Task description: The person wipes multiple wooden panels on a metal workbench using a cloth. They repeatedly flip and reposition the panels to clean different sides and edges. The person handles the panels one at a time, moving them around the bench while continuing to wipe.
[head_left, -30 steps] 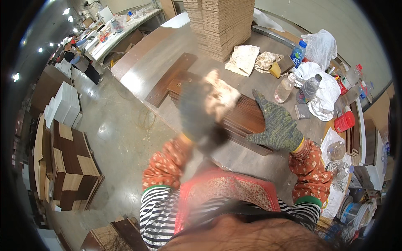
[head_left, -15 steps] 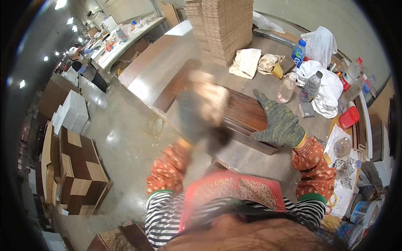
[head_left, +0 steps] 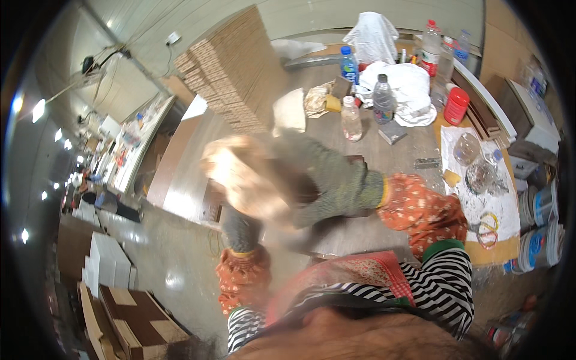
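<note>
My left hand point(head_left: 241, 231), in a dark grey knit glove, is closed on a crumpled light tan cloth point(head_left: 243, 177). Motion smears the cloth, and it covers most of the left fingers. My right hand point(head_left: 327, 177), in a grey-green knit glove with a yellow cuff, reaches in from the right, thumb and fingers spread apart over a dark brown slatted wood panel point(head_left: 356, 159). Hands and cloth hide most of this panel; only bits of it show. The cloth is right beside the right fingertips, and whether they touch is blurred.
A tall stack of brown boards point(head_left: 231, 69) stands at the back of the worktable point(head_left: 174, 174). Behind the right hand are a small clear bottle point(head_left: 351, 120), a dark-capped bottle point(head_left: 384, 99), white cloths point(head_left: 414, 90) and a red container point(head_left: 456, 106). Boxes point(head_left: 135, 318) stand on the floor at left.
My view has turned to the right. The cloth has swept left with my left hand. My right hand has moved left along the panel, close to the cloth.
</note>
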A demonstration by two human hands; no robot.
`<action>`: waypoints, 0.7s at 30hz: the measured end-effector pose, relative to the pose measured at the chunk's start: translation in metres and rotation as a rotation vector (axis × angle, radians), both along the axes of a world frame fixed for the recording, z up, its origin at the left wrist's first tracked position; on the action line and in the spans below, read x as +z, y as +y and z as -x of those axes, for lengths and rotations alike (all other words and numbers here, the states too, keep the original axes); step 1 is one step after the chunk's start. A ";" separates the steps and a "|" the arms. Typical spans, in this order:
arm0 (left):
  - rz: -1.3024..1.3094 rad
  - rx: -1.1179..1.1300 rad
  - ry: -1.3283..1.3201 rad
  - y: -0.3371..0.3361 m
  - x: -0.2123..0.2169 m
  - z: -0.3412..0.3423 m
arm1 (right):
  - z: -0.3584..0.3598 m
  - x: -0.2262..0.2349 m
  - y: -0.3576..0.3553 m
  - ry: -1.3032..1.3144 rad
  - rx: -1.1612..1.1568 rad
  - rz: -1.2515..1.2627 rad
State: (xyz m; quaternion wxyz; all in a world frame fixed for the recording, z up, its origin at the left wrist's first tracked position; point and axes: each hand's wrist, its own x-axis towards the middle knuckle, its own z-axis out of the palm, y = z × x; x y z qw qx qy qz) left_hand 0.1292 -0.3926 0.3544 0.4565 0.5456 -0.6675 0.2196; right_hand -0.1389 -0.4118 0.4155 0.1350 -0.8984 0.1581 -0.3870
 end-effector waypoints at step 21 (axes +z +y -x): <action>-0.486 -0.531 -0.544 -0.041 0.024 0.054 | 0.124 -0.113 0.006 -0.588 -0.599 -0.588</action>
